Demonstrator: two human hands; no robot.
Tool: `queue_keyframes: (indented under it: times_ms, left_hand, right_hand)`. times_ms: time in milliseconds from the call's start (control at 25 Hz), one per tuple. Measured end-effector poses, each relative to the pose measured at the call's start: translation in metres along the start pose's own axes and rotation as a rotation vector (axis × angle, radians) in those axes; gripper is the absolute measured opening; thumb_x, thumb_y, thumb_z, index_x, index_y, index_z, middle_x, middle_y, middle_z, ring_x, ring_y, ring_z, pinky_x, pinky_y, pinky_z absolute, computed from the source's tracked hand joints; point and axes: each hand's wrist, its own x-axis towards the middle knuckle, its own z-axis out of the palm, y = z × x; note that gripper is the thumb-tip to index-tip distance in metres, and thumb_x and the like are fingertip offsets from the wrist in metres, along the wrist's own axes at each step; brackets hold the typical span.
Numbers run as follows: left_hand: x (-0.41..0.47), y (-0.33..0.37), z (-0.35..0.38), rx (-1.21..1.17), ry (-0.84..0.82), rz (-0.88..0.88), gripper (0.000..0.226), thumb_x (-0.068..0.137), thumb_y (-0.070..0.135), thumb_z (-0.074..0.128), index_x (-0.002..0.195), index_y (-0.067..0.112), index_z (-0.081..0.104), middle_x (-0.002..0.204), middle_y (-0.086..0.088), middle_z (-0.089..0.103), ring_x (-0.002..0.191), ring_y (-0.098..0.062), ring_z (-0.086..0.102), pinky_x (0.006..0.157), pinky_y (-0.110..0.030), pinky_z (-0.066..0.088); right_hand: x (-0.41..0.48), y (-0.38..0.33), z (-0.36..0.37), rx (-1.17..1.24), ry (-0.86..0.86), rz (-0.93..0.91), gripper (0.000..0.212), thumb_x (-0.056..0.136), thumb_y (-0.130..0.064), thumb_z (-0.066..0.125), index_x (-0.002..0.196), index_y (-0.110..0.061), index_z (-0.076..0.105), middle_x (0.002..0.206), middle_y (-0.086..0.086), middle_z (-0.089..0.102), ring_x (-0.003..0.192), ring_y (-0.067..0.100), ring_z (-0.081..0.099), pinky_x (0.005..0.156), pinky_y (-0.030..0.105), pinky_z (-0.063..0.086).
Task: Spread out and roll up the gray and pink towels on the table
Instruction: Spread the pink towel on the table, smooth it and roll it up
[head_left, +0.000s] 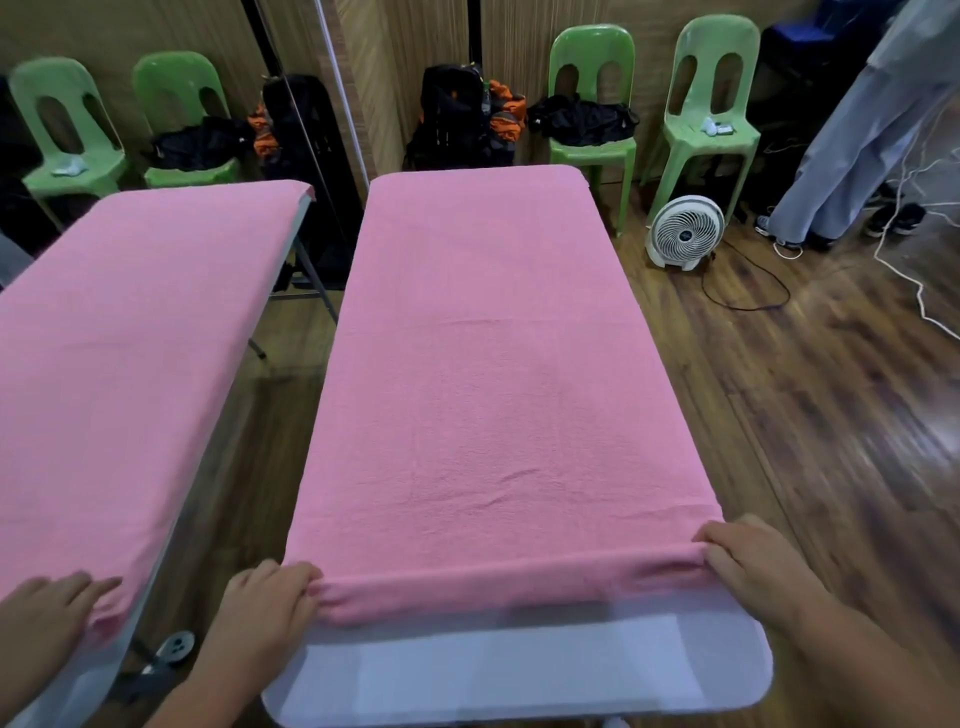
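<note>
Hands (270, 597) (748, 566) of yours clamped the pink towel's (483, 374) rolled near edge at both corners, low in the frame, on the gray-covered worktop (519, 670).

matt pink terry-cloth towel (483, 374), smooth pale table (519, 670), glossy wood-look floor (831, 389), green plastic chairs (711, 104).

A pink towel (483, 384) lies spread flat along a narrow table, filling the centre of the frame. Its near edge, at lower centre, is turned over into a low, thin roll. No gray towel can be made out.
</note>
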Motion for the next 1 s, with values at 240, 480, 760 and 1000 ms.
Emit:
queue_keyframes:
  times_ms: [240, 480, 760, 1000]
  left_hand:
    - [-0.001, 0.015, 0.007, 0.184, -0.073, 0.071, 0.043, 0.074, 0.040, 0.052, 0.113, 0.026, 0.063, 0.117, 0.004, 0.058, 0.109, -0.023, 0.054, 0.106, -0.049, 0.033]
    - [0.009, 0.019, 0.008, -0.002, 0.002, -0.065, 0.021, 0.080, 0.031, 0.041, 0.089, 0.029, 0.060, 0.090, 0.011, 0.061, 0.086, -0.017, 0.055, 0.077, -0.034, 0.038]
    - [0.038, 0.011, -0.005, 0.138, 0.012, -0.040, 0.018, 0.088, 0.035, 0.036, 0.089, 0.037, 0.054, 0.083, 0.010, 0.064, 0.076, -0.016, 0.057, 0.075, -0.042, 0.046]
    - [0.036, 0.036, 0.007, 0.186, -0.117, -0.050, 0.043, 0.075, 0.034, 0.058, 0.118, 0.030, 0.062, 0.122, 0.005, 0.062, 0.110, -0.020, 0.055, 0.099, -0.046, 0.044]
  right_hand:
    - [-0.010, -0.035, 0.006, -0.155, 0.062, -0.297, 0.037, 0.067, -0.034, 0.059, 0.101, -0.023, 0.069, 0.106, -0.008, 0.064, 0.099, 0.018, 0.057, 0.093, 0.037, 0.038]
    - [-0.003, -0.024, 0.020, -0.030, 0.087, -0.083, 0.020, 0.076, -0.032, 0.044, 0.077, -0.028, 0.063, 0.075, -0.011, 0.061, 0.075, 0.020, 0.053, 0.078, 0.040, 0.043]
    - [0.029, -0.025, -0.011, -0.109, 0.067, 0.027, 0.026, 0.083, -0.041, 0.039, 0.088, -0.029, 0.062, 0.074, -0.002, 0.063, 0.074, 0.022, 0.055, 0.068, 0.038, 0.045]
    - [0.016, -0.037, 0.008, -0.178, 0.072, -0.235, 0.044, 0.064, -0.033, 0.063, 0.107, -0.024, 0.069, 0.107, -0.009, 0.066, 0.099, 0.018, 0.059, 0.095, 0.037, 0.040]
